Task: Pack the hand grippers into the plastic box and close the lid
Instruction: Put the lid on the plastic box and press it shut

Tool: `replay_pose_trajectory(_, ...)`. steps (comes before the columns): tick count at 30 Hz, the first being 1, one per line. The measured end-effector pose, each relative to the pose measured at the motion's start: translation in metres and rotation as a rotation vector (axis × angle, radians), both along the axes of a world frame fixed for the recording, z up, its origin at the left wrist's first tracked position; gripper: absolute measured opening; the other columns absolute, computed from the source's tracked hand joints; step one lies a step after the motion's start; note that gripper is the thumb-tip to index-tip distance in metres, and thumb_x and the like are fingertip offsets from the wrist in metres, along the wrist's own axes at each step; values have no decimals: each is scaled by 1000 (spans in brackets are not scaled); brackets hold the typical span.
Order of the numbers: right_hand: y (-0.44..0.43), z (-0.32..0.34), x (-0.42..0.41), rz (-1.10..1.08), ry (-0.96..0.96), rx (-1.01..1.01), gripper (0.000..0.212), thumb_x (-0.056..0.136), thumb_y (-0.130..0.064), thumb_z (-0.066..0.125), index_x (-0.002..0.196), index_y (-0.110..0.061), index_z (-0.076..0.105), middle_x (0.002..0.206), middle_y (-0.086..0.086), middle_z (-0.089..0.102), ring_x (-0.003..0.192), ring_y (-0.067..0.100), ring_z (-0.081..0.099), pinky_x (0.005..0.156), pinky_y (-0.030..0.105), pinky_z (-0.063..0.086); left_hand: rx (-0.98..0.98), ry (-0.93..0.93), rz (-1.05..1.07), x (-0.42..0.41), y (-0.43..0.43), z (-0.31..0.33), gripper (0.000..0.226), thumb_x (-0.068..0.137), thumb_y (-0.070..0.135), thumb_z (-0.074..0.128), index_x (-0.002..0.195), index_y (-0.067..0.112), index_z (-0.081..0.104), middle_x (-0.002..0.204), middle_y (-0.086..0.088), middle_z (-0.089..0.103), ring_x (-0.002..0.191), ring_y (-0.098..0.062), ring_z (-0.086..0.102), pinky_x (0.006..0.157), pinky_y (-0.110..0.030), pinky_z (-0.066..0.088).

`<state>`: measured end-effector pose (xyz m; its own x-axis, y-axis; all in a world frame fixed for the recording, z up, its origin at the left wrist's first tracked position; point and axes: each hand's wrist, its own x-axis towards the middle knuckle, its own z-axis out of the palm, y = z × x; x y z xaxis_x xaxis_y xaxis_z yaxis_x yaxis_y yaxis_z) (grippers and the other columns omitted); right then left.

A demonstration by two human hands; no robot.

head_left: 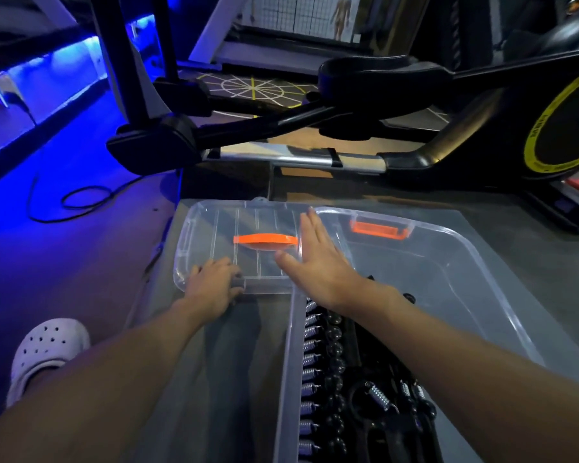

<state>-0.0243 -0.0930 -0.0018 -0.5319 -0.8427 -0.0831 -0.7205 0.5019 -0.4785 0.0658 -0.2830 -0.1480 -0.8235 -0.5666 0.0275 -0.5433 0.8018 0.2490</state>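
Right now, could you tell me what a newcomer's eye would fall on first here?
The clear lid with its orange handle lies left of the plastic box; the left hand holds its near edge and the right hand is flat over its right side. Black hand grippers with silver springs lie in the box's near end. Blue light glows at far left.

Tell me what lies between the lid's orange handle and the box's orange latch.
The right hand, fingers straight, lies between orange handle and orange latch; head view shows it.
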Motion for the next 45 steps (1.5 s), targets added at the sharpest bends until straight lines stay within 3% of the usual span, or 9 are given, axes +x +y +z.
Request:
replay_pose_trajectory(12,21,12,12,-54,114,73,73,99,-59,17,156,-18,-2,164,-2,-9,150,14,-9,120,51,2,127,436,226,50,17,64,20,87,28,68,90,10,61,103,-12,62,100,-35,57,85,-43,44)
replay_pose_trajectory(16,49,32,25,-103,133,-94,56,102,-47,28,147,-15,28,154,5,31,143,23,22,112,46,23,178,593,281,62,38,127,31,83,27,69,71,1,58,64,-8,51,72,-38,56,65,-41,43)
replay_pose_trajectory(19,67,66,33,-177,-62,-317,42,102,-37,38,134,-11,45,120,8,56,112,23,52,96,37,41,218,683,198,67,79,178,23,80,28,74,73,8,63,66,0,55,70,-27,55,66,-34,42)
replay_pose_trajectory(22,92,99,45,-187,-272,-482,34,103,-33,39,127,-11,48,99,-3,53,79,3,49,73,25,42,246,627,63,71,132,220,24,79,30,74,73,8,66,68,-4,61,68,-23,58,62,-31,42)
replay_pose_trajectory(28,152,116,48,-302,-243,-546,32,102,-35,38,112,-8,52,95,-1,54,79,9,49,65,15,39,242,467,-89,64,221,253,38,80,36,68,69,0,66,64,-13,65,68,-27,64,67,-38,52)
replay_pose_trajectory(34,195,105,34,-477,-396,-576,42,99,-46,38,105,-8,56,92,2,51,85,18,51,79,39,48,262,410,-212,46,281,244,44,80,33,62,47,10,44,41,1,42,53,-19,51,70,-38,52)
replay_pose_trajectory(39,212,93,17,-598,-650,-572,32,101,-42,37,93,-15,53,79,3,45,73,17,45,63,31,40,364,449,-397,44,271,228,20,85,29,55,86,18,71,87,2,70,82,-11,62,84,-34,51)
replay_pose_trajectory(41,213,81,5,-617,-616,-545,34,99,-41,44,100,-9,54,82,3,46,71,16,45,63,30,39,211,391,-351,55,246,219,38,89,44,50,119,27,65,123,12,62,116,-8,55,100,-28,39)
replay_pose_trajectory(45,216,63,-8,-598,-358,-348,40,91,-36,59,120,-11,50,111,10,55,99,24,56,84,37,48,66,84,-323,81,206,188,49,89,64,33,133,48,49,151,18,36,143,-8,25,115,-57,14)
